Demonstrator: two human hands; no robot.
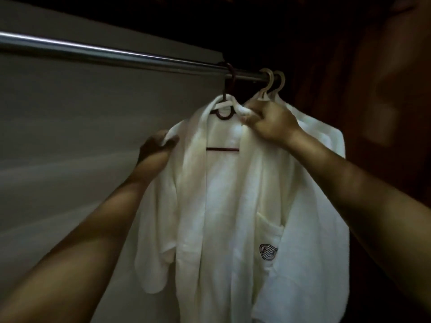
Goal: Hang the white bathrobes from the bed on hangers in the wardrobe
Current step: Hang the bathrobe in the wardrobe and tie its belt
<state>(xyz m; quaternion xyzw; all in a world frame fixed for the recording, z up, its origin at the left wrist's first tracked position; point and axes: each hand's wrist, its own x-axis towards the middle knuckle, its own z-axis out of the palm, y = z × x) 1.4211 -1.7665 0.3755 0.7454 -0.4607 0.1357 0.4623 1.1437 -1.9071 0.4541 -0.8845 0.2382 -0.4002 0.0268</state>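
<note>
A white bathrobe (224, 206) with a dark emblem on its pocket hangs on a dark red hanger (225, 113), whose hook sits over the metal wardrobe rail (93, 51). My left hand (157, 145) grips the robe's left shoulder edge. My right hand (268, 120) pinches the collar fabric just right of the hanger's neck. Behind my right hand, more white robe fabric (326, 138) hangs from two pale hangers (271, 86) at the rail's right end.
The pale back wall of the wardrobe (70, 136) fills the left side. A dark wooden wardrobe side (373, 89) stands close on the right. The rail runs bare to the left of the dark hanger.
</note>
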